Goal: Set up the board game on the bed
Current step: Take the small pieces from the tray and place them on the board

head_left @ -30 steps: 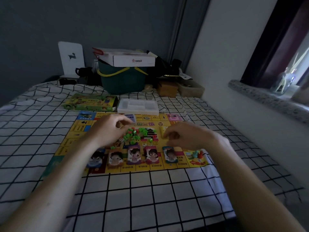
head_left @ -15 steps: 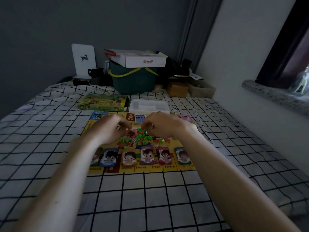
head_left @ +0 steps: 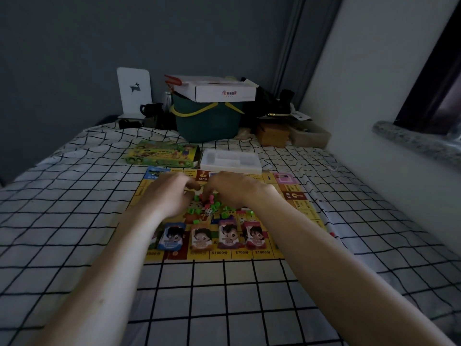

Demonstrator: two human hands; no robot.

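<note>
Game board [head_left: 298,196] flat on checked bed [head_left: 74,221], centre of view. Green and red pieces [head_left: 212,208] heaped mid-board, dice among them. Four character cards [head_left: 214,234] in row at board's 6 o'clock edge. Left hand [head_left: 167,196] and right hand [head_left: 235,188] over heap, fingers curled down into it; grip on any piece cannot be told. Right hand has crossed closer to left since half second ago. White tray [head_left: 230,159] and game box [head_left: 162,153] at 12 o'clock; green basket [head_left: 207,121] beyond.
</note>
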